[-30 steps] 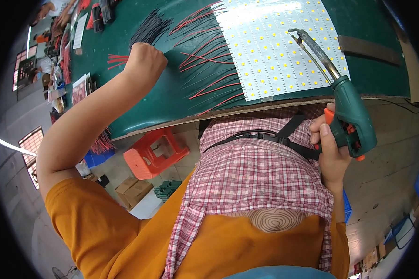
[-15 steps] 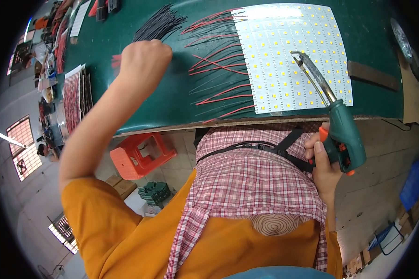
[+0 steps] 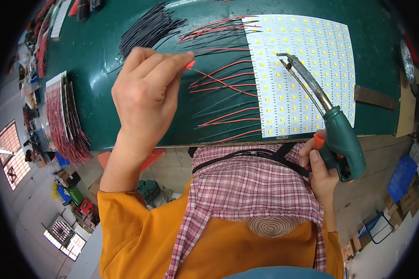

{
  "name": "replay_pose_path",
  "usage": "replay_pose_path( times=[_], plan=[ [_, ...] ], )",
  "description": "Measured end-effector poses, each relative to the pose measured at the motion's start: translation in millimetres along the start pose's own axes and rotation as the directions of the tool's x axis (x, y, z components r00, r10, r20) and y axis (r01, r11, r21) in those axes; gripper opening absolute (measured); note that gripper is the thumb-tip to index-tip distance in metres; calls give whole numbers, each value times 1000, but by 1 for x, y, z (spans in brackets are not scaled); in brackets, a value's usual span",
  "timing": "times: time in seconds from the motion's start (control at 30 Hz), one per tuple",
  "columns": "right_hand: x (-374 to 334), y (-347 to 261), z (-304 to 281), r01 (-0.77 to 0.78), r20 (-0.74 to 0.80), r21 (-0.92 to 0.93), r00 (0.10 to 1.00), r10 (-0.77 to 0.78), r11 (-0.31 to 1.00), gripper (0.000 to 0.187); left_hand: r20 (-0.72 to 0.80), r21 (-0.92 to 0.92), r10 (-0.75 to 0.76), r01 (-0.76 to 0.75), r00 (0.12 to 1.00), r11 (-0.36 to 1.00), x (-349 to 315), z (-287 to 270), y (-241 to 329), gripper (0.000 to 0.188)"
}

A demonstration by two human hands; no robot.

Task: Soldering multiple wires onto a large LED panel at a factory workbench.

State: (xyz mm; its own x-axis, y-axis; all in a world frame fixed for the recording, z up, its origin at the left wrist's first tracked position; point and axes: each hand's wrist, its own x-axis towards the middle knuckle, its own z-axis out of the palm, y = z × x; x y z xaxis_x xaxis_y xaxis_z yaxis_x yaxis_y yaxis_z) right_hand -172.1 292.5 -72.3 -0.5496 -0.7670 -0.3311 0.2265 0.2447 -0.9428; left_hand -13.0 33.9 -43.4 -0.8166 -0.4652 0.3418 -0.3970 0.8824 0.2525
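A red wire [image 3: 219, 80] is pinched in the left hand [image 3: 144, 90] beside the LED panel [image 3: 302, 74].
The soldering gun [image 3: 333, 132] is gripped in the right hand [image 3: 322, 174], its tip resting over the panel, ready for joining.

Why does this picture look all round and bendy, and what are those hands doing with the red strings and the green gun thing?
The picture comes from a small camera worn on a person's head, looking down. Its wide lens bends straight edges, so the table looks curved. There is no robot here, only a person's two bare hands. The left hand pinches one thin red wire between its fingertips. The right hand grips a green soldering gun with a long metal tip. On the green table lies a white panel dotted with tiny yellow lights, with red wires running off its edge. A bundle of black wires lies farther back, and more stacked panels sit at the left.
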Motion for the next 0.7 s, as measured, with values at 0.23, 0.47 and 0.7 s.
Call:
replay_pose_path(
  times=[0.23, 0.47, 0.7],
  plan=[
    [2, -15, 5, -17, -12, 2, 1000, 17, 1000, 36, -93, -23, 73, -75, 993, 997, 16, 16, 2, 15],
    [4, -16, 4, -43, 18, -37, 999, 44, 998, 37, 34, -78, 130, -127, 991, 989, 21, 15, 2, 21],
    [3, -16, 2, -37, 40, -70, 998, 40, 997, 37, -15, -310, -33, 27, 999, 951, 19, 18, 4, 20]
  ],
)
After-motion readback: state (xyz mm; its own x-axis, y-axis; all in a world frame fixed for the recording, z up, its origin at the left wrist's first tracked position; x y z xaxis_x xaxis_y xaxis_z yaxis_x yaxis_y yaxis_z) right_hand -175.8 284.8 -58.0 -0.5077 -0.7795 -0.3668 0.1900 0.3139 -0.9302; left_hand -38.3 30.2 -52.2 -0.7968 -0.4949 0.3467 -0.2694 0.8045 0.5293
